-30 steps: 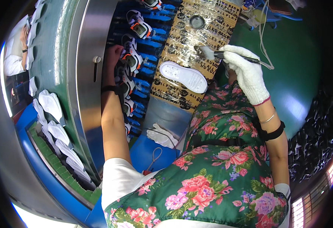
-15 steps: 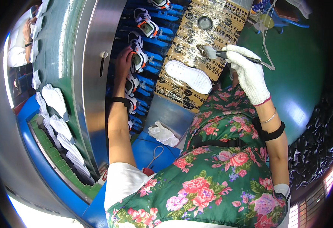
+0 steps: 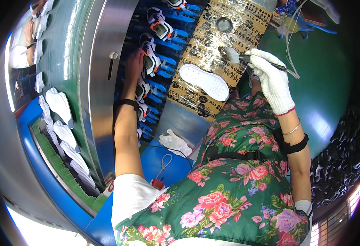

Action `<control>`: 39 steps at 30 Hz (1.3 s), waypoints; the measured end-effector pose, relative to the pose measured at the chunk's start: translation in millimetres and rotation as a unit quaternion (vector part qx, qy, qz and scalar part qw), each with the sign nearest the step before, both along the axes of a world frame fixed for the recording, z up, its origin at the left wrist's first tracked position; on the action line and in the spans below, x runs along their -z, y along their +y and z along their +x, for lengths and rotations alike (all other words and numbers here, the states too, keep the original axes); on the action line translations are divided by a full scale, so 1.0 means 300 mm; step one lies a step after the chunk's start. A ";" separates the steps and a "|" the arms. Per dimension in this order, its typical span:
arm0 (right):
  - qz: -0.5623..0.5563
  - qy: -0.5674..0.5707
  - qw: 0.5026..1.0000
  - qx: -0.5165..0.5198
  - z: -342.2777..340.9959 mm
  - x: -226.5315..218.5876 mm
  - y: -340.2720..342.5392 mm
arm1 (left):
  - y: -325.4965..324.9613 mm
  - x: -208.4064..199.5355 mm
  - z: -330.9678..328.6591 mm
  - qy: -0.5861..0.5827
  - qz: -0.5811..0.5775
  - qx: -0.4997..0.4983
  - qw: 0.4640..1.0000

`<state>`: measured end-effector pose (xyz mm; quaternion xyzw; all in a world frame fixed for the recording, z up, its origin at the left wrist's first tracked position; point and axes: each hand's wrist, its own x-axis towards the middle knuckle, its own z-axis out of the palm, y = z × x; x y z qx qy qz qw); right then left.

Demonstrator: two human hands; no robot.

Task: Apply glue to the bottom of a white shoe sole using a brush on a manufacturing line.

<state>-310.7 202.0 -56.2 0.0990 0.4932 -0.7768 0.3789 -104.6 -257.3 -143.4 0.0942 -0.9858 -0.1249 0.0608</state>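
My bare left hand [image 3: 135, 62] is closed on the side of a white, black and orange shoe [image 3: 151, 57] in the row on the left; its fingertips are partly hidden. In a white knit glove, my right hand [image 3: 271, 80] grips a flat brush [image 3: 232, 55] by its dark handle, bristles pointing left above the board. Below the brush, a white shoe sole [image 3: 204, 81] lies on the cardboard-covered board [image 3: 204, 43]. A small round dark dish [image 3: 224, 24] sits farther up that board.
More shoes [image 3: 159, 25] stand in line on blue slats [image 3: 180, 33]. Left of them runs a metal rail [image 3: 102, 82], then a green belt [image 3: 63, 45] with white soles [image 3: 59, 104]. A white glove [image 3: 175, 143] lies nearer me. At far left is another person's arm [image 3: 29, 39].
The brush and my right hand have shifted slightly right and down. My left hand stays at the same shoe, and the sole has not visibly moved on the board.
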 end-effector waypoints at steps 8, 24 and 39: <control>0.004 -0.007 1.000 0.007 0.005 0.014 0.006 | -0.087 0.018 -0.028 -0.049 0.125 -0.056 0.989; -0.032 -0.005 0.999 -0.005 0.003 0.012 0.015 | -0.111 -0.003 -0.076 -0.131 0.176 -0.093 0.971; -0.065 -0.012 0.997 0.037 -0.040 -0.052 0.051 | 0.598 -0.533 -0.245 0.158 0.282 -0.062 0.944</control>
